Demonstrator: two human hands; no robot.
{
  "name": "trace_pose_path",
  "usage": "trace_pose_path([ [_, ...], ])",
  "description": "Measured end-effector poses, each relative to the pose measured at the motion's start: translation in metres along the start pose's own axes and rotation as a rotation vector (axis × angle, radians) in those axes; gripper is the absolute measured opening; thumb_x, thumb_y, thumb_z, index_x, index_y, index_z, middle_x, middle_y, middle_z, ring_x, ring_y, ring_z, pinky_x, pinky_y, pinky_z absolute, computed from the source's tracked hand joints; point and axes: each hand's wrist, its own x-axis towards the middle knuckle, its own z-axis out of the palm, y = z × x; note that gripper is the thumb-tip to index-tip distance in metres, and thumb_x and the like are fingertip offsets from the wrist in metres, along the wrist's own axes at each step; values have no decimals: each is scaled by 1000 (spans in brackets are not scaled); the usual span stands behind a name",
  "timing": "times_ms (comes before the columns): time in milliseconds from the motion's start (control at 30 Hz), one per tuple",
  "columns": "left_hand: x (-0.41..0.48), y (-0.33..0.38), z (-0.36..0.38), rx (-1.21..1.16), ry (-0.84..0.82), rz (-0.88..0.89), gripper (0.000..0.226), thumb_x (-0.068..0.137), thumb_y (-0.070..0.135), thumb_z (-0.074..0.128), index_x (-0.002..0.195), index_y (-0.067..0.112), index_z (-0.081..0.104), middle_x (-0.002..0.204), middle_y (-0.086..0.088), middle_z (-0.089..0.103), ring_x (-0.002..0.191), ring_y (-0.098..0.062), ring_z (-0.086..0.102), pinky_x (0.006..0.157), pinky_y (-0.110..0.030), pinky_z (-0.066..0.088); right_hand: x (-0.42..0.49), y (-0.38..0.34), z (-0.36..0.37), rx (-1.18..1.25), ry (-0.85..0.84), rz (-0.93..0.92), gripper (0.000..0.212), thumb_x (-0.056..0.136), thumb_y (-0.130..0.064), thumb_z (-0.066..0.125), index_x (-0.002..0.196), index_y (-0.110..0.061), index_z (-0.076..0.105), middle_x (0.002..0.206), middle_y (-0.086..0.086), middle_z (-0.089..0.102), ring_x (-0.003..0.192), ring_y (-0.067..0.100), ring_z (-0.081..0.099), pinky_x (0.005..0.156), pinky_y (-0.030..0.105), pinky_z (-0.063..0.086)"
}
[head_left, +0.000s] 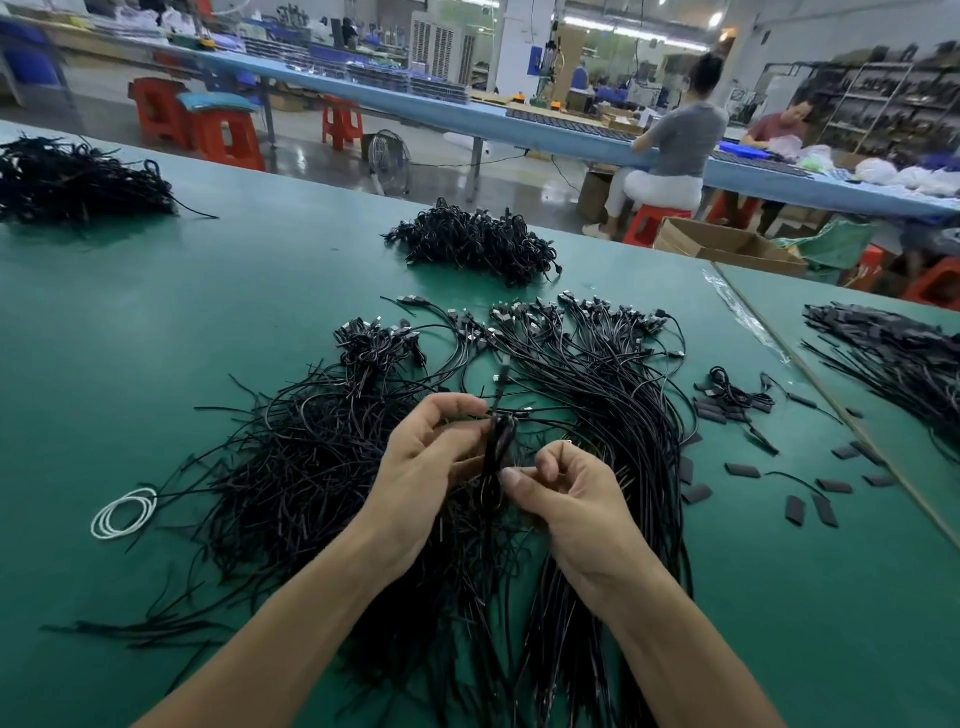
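A: What lies furthest left on the green table mat (156, 322)?

B: A coil of thin white elastic rings (123, 513), well apart from the work. Next to it is the loose heap of black cut cable ends (291, 467).

A: And the hands?

B: The left hand (426, 457) has its fingers curled round the top of a small folded bundle of thin black cables (497, 447), held just above the heap in the middle of the mat. The right hand (566, 499) pinches the bundle lower down between thumb and forefinger.

A: What could go wrong from here?

B: The wire looks springy, so I'd say the fold could burst open if either grip slackens. A stray strand from the fanned black cables with metal plugs (597, 374) just right of the hands could get caught in and dragged along. Further right, the short flat black sleeve pieces (743, 470) lie near enough for a sweeping wrist to scatter them.
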Motion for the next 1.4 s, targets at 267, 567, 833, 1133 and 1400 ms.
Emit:
trace_pose_path([
  [267, -13, -3, 6, 184, -141, 120, 12, 83, 28, 74, 89, 22, 67, 98, -10, 74, 103, -24, 69, 91, -32, 52, 5, -5, -2, -36, 53, -26, 38, 86, 8, 69, 70, -16, 43, 64, -1, 59, 57, 5, 56, 55, 18, 49],
  [567, -10, -14, -3, 597, 11, -81, 50, 68, 60, 80, 95, 26, 55, 60, 2, 68, 46, -10, 59, 45, -19, 43, 4, 0, -3, -54, 137, -122, 37, 87, 7, 68, 71, -15, 43, 70, 7, 66, 62, 12, 66, 65, 15, 51],
  [833, -6, -5, -1, 119, -13, -237, 21, 100, 7, 53, 112, 16, 67, 97, -17, 76, 93, -28, 74, 80, -39, 61, 9, 5, -3, -58, 143, -101, 36, 86, 4, 70, 69, -17, 47, 71, 5, 65, 69, 12, 64, 65, 18, 52],
  [1133, 9, -2, -5, 251, -57, -76, 22, 76, 12, 85, 93, 21, 75, 91, -8, 77, 82, -19, 73, 75, -23, 57, 11, 18, -9, -9, 69, -3, 28, 71, -22, 83, 85, -15, 60, 73, 2, 70, 66, 9, 64, 59, 19, 49],
  [1400, 104, 16, -35, 832, 336, 173, 27, 87, 10, 74, 114, 6, 70, 97, -1, 73, 78, -9, 67, 67, -8, 49, 14, 34, -41, -763, 294, -8, 6, 93, -21, 66, 92, -27, 66, 89, -11, 69, 84, -1, 63, 69, 7, 44],
])
